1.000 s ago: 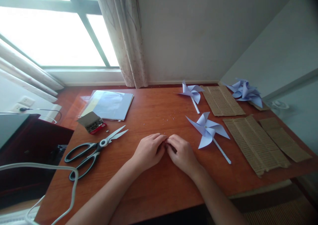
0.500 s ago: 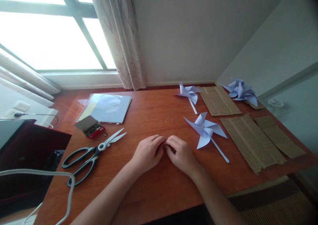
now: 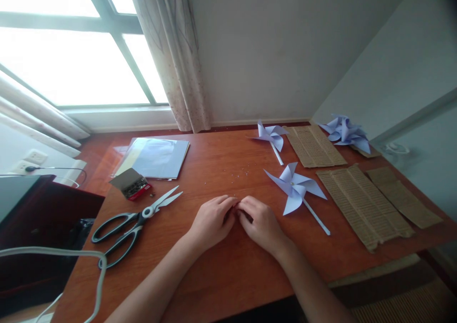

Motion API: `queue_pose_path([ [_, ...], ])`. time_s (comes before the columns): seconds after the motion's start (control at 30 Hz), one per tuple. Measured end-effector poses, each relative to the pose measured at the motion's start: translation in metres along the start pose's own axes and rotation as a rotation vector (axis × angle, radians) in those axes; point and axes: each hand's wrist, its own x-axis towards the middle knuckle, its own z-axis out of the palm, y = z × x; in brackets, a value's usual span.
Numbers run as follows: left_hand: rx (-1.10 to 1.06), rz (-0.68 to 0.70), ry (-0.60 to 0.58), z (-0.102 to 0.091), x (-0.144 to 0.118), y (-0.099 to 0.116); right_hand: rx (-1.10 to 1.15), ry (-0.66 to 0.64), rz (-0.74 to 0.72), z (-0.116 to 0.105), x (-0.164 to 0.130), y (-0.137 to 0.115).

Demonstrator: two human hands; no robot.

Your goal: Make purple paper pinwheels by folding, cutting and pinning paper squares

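My left hand (image 3: pixel 213 220) and my right hand (image 3: pixel 262 222) meet at the fingertips over the middle of the wooden table (image 3: pixel 221 275). Both are closed, fingers curled and pressed together; whatever may be between them is hidden or too small to make out. Just right of my right hand lies a white paper pinwheel (image 3: pixel 295 186) on a paper stick. Open-bladed scissors (image 3: pixel 143 218) with dark handles rest to the left of my left hand. Behind them an opened small red box (image 3: pixel 134 190) holds little metal pieces, with one loose piece beside it.
A second pinwheel (image 3: pixel 272 135) lies farther back, and more pinwheel heads (image 3: pixel 344 132) are piled at the back right. Cardboard pieces (image 3: pixel 364 206) cover the right side. Paper in a clear sleeve (image 3: pixel 160 157) lies back left. A white cable (image 3: pixel 103 270) loops at the left edge.
The view has tilted slightly, so the surroundings sit a little lower in the picture. My hands keep the same closed, touching pose.
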Motion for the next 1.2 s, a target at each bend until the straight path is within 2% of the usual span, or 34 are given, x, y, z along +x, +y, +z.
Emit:
queue_pose_path([
  [0.57, 0.002, -0.001, 0.0, 0.0, -0.001, 0.0, -0.022, 0.015, -0.029, 0.002, -0.001, 0.003],
  [1.07, 0.002, 0.003, -0.002, -0.001, -0.002, 0.001, 0.017, -0.011, 0.008, 0.002, 0.0, 0.001],
  [1.13, 0.003, 0.006, -0.007, -0.001, -0.001, 0.001, 0.06, -0.027, 0.013, -0.002, 0.001, -0.003],
  [1.2, 0.015, 0.003, -0.01, -0.001, -0.002, 0.001, 0.126, -0.041, 0.002, -0.016, 0.003, -0.008],
])
